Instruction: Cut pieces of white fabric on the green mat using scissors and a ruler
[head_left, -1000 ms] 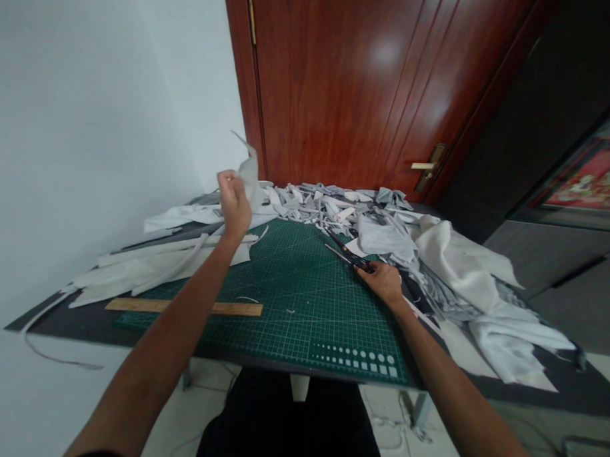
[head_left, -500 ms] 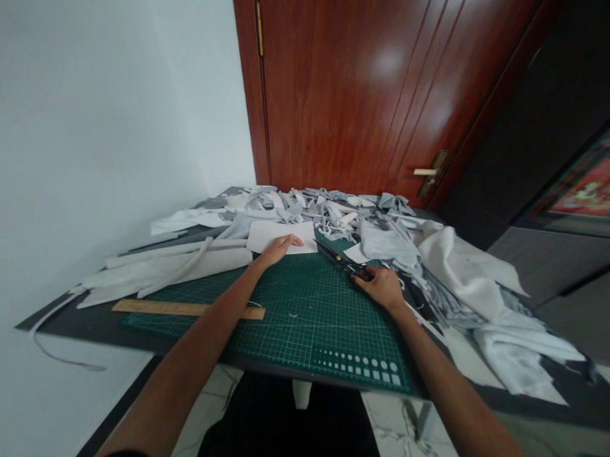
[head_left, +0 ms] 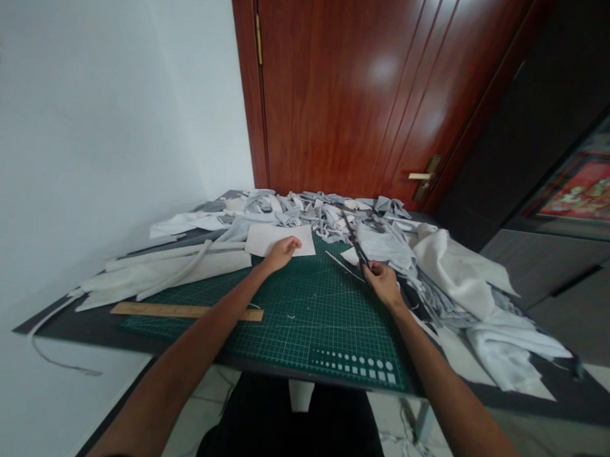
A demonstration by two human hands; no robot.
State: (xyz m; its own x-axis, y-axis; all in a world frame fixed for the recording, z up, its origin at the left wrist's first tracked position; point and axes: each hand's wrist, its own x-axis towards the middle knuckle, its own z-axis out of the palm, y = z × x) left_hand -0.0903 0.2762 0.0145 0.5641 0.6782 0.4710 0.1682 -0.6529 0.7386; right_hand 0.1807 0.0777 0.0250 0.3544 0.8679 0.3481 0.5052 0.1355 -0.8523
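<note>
A pale rectangular piece of cloth (head_left: 257, 240) lies flat at the far edge of the green cutting mat (head_left: 302, 302). Over its near edge rests my left hand (head_left: 283, 252), fingers curled together; whether they pinch anything is hidden. My right hand (head_left: 383, 282) grips black-handled scissors (head_left: 357, 242) to the right of that piece, their blades pointing away from me toward the scraps. A thin white strip (head_left: 342, 264) lies on the mat just left of the scissors. Beside them is a small white scrap (head_left: 350, 255).
Grey and white fabric scraps (head_left: 296, 205) heap along the back by the wooden door (head_left: 334, 89). Long white cloth pieces (head_left: 183, 271) and a wooden ruler (head_left: 182, 311) lie at left. Larger white cloth (head_left: 454, 267) is piled at right, reaching the dark table's edge.
The scissors have swung away from the cloth piece, from pointing left to pointing forward. A thin strip now shows on the mat beside them. My left fingers have curled in and lifted slightly.
</note>
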